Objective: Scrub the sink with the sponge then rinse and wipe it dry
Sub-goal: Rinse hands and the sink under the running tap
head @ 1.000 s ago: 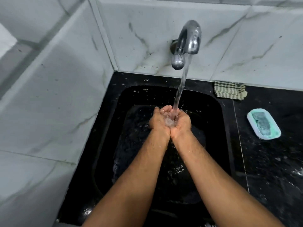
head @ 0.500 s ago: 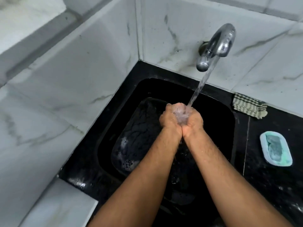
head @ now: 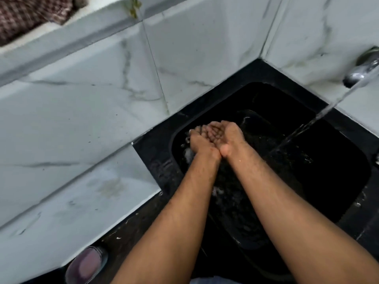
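The black sink is wet, with its rim set into black counter. My left hand and right hand are pressed side by side, palms up and cupped, over the sink's left side near its left wall. Neither hand grips anything solid. Water drips beneath them. At the right edge, the metal tap runs, and its stream falls into the basin to the right of my hands without touching them. No sponge shows in this view.
White marble tiles line the wall, and a marble ledge sits left of the sink. A dark checked cloth lies on the upper ledge at top left. A rounded purple object is at the bottom left.
My cupped hands have moved out from under the tap stream to the sink's left side. The view has swung left, so the green dish and striped cloth are out of sight.
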Demonstrator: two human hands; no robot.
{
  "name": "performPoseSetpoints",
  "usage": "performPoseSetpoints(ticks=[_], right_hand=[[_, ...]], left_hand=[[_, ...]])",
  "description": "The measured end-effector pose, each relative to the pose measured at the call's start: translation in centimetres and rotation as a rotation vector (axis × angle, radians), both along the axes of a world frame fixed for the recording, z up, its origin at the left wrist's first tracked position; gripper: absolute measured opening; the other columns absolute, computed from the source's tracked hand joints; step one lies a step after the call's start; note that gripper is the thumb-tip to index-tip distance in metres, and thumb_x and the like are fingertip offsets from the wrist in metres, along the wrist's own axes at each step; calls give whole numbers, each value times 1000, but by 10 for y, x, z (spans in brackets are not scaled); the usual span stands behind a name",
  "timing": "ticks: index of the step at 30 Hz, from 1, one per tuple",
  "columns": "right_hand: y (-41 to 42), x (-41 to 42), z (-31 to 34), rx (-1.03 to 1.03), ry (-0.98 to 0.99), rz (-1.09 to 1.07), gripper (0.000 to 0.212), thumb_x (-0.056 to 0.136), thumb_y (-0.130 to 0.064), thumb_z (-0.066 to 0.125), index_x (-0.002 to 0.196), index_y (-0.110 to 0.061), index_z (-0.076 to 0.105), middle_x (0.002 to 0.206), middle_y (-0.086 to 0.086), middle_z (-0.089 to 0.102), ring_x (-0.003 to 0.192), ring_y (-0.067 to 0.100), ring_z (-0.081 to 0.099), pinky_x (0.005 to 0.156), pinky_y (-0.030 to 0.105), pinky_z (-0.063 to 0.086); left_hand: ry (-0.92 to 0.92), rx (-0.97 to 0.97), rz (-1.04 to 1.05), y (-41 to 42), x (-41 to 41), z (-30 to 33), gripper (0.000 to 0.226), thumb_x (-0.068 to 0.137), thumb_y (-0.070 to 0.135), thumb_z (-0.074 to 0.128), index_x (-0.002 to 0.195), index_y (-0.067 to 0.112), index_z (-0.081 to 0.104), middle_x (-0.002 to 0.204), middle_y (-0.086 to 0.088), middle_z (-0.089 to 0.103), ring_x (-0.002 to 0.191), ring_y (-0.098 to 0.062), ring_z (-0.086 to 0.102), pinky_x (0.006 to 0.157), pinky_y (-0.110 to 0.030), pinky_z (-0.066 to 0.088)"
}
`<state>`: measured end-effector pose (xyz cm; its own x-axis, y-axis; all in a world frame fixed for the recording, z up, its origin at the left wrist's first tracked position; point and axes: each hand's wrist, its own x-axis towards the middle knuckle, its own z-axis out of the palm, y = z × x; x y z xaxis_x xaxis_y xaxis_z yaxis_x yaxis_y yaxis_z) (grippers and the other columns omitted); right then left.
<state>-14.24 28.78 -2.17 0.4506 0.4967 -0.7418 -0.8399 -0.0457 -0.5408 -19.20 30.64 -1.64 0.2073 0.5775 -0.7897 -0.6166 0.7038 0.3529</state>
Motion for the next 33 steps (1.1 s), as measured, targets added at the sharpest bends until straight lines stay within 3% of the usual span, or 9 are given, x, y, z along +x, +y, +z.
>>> performPoseSetpoints(ticks=[4,8,11,19,22,25,28,31,33], right_hand=[[-36,12,-8,-47,-10,-194,33,100,-21,43,84,-2,65,83,14,67,74,20,67,69,24,57],[-80,38,-3,57,82,-481,39,104,-29,38,90,-6,67,91,10,68,85,19,67,83,27,54],[-107,63,7,129,83,-623,33,103,-23,41,85,-8,66,85,6,69,81,15,66,79,25,54],[-123,96,31,333,203,-809,34,101,-9,38,69,-10,50,48,7,57,43,18,61,43,24,53],[-123,96,27,377,244,-823,33,99,-10,39,68,-12,50,58,10,58,58,22,60,53,31,57],[-122,99,18,357,232,-772,32,98,-9,39,69,-10,53,64,9,59,64,23,63,60,37,56],[-122,105,16,368,231,-741,31,97,-8,38,71,-9,55,67,5,58,65,19,62,64,34,58],[-119,106,17,388,179,-664,23,96,-11,39,80,-7,55,80,8,57,78,21,61,98,38,51],[-116,102,17,264,45,-577,21,95,-12,45,84,-4,62,89,14,65,87,27,67,101,44,50]], left_hand=[[15,7,-179,-29,17,-9,38,108,36,35,96,8,58,96,-8,61,85,-19,61,80,-27,52],[-17,63,-370,-62,42,-6,52,108,40,31,122,2,63,118,-12,67,108,-23,64,99,-31,51],[-99,111,-503,-82,70,5,58,107,45,32,119,0,67,121,-14,69,111,-25,66,104,-34,50],[-179,-10,-592,-104,121,25,51,105,40,46,77,1,63,67,-13,66,54,-23,65,62,-35,61],[-223,-86,-587,-102,127,18,47,102,39,52,72,4,61,64,-11,62,61,-26,62,75,-41,57],[-175,-50,-623,-101,128,14,41,103,35,50,85,1,65,72,-15,66,68,-29,65,63,-38,60],[-122,23,-593,-103,126,14,37,101,31,55,83,1,67,75,-17,70,66,-28,69,74,-41,61],[-116,60,-584,-102,125,17,37,99,31,59,95,-4,71,95,-19,72,76,-29,70,80,-41,61],[-108,58,-543,-102,119,20,39,96,32,64,102,-6,72,99,-19,75,78,-29,72,73,-38,62]])
